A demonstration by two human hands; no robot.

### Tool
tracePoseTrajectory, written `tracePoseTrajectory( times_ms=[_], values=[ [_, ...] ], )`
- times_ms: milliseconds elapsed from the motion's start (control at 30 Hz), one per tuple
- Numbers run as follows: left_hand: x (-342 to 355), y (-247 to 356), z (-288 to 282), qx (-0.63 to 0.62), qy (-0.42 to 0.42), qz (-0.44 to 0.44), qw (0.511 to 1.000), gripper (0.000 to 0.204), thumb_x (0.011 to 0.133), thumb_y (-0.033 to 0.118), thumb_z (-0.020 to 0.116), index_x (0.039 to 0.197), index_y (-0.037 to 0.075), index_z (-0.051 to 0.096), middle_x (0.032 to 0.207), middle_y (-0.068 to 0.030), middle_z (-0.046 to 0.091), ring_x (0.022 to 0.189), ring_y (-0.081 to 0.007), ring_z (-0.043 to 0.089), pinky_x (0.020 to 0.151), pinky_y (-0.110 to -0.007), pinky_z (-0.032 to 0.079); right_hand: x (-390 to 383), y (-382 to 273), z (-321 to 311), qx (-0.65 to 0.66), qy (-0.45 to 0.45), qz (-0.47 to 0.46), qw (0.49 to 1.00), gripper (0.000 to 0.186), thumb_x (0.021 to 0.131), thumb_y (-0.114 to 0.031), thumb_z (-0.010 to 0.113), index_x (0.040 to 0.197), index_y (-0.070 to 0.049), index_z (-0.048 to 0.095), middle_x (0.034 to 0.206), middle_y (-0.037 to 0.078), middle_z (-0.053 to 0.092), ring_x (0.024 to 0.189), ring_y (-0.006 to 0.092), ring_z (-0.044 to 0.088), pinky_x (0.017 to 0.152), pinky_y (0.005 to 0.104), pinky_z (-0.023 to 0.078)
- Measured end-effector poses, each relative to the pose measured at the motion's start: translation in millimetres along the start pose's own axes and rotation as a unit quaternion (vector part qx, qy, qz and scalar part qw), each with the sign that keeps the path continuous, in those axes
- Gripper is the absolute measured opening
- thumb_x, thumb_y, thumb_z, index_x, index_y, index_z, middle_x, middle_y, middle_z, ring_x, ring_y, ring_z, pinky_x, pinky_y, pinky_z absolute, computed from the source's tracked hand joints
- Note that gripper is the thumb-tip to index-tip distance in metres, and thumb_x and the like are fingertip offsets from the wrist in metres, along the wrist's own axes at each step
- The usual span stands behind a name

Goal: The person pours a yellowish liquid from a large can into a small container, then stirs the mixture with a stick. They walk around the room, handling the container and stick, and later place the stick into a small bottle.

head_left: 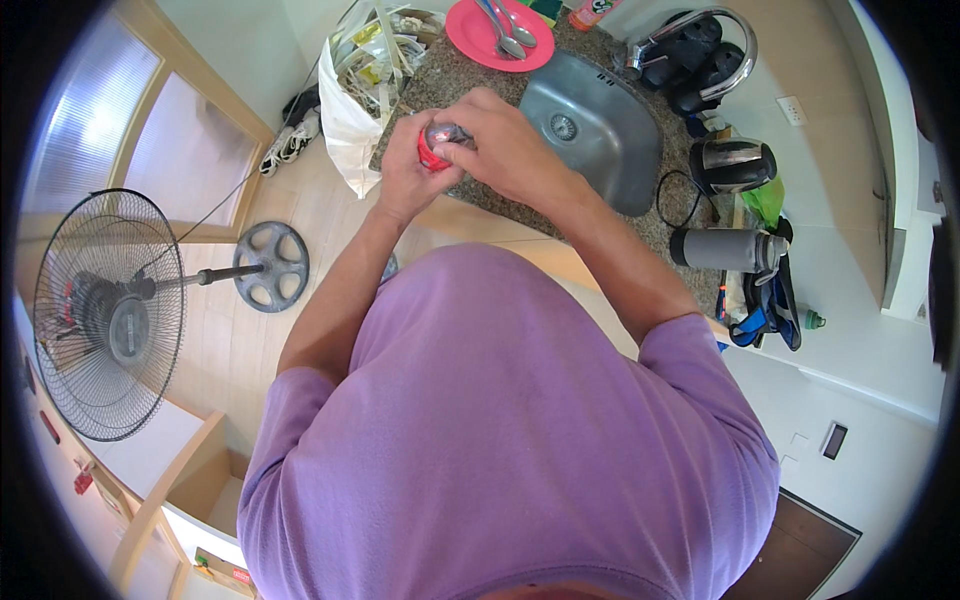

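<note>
The red can [437, 147] has a shiny metal top. The sink [590, 130] is brushed steel, set in speckled, polished stone countertop [668, 222]. The pink plate [485, 38] looks like smooth plastic, carrying glossy metal spoons [508, 30]. The floor [225, 340] is pale wood.

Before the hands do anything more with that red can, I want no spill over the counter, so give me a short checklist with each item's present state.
1. Left hand has a firm wrap round the red can: ok.
2. Right hand sits over the can's silver top: ok.
3. Can is open or sealed: cannot tell, fingers hide the top.
4. Can is held near the steel sink: ok, it is just left of the basin, over the granite counter's edge.
5. Pink plate with its spoons stands apart from the hands: ok.
6. White plastic bag close by the left hand: not ok, it crowds that side.
</note>
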State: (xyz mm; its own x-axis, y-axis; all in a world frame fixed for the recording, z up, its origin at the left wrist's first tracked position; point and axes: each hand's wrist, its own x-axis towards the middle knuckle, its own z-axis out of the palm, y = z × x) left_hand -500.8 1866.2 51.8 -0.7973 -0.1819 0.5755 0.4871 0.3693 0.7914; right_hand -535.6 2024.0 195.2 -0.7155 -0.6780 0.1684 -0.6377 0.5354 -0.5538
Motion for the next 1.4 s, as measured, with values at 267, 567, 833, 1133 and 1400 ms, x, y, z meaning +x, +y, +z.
tracePoseTrajectory(
  times_ms=[267,567,833,1133,1400],
  values=[
    [-1.6,-2.7,-5.8,-0.04,-0.009,-0.016,0.999,0.075,0.069,0.015,0.092,0.136,0.006,0.06,0.119,-0.0147,0.065,0.106,-0.0325,0.068,0.093,-0.042,0.056,15.3,-7.2,-7.8,-0.009,-0.053,-0.023,0.998,0.028,0.09,-0.019,0.077,0.115,-0.006,0.077,0.11,0.018,0.065,0.104,0.0393,0.066,0.092,0.0472,0.054],
    [-0.2,-14.6,-12.7,-0.081,-0.036,-0.029,0.996,0.076,0.07,0.014,0.093,0.137,0.004,0.058,0.119,-0.0143,0.066,0.107,-0.0324,0.069,0.093,-0.041,0.057,23.4,-9.7,-11.0,-0.018,-0.081,-0.034,0.996,0.029,0.092,-0.021,0.078,0.118,-0.007,0.076,0.11,0.015,0.066,0.104,0.0364,0.066,0.089,0.0458,0.053],
    [1.7,-21.0,-15.0,-0.089,-0.052,-0.038,0.994,0.08,0.069,0.018,0.093,0.139,0.003,0.058,0.122,-0.0159,0.068,0.112,-0.0308,0.07,0.097,-0.04,0.056,24.6,-25.5,-5.0,-0.074,-0.071,-0.018,0.995,0.031,0.096,-0.023,0.075,0.122,-0.007,0.074,0.12,0.014,0.068,0.106,0.0328,0.068,0.087,0.0432,0.055],
    [-32.5,5.5,-62.1,-0.134,0.012,-0.11,0.985,0.076,0.085,0.011,0.093,0.146,0.001,0.049,0.133,-0.0113,0.062,0.123,-0.0218,0.063,0.108,-0.037,0.051,-211.4,32.7,61.8,0.312,-0.096,0.421,0.846,0.026,0.107,-0.03,0.066,0.117,-0.007,0.073,0.101,0.006,0.076,0.08,0.0172,0.069,0.072,0.0342,0.056],
    [-144.7,92.2,-88.2,-0.001,0.088,-0.211,0.973,0.065,0.091,0.009,0.087,0.143,0.002,0.049,0.135,-0.0109,0.062,0.126,-0.0207,0.061,0.11,-0.037,0.05,-263.0,138.7,136.2,0.684,0.246,0.385,0.569,0.028,0.11,-0.02,0.062,0.132,-0.004,0.062,0.133,0.011,0.069,0.099,0.0248,0.071,0.078,0.0379,0.057]
  ],
)
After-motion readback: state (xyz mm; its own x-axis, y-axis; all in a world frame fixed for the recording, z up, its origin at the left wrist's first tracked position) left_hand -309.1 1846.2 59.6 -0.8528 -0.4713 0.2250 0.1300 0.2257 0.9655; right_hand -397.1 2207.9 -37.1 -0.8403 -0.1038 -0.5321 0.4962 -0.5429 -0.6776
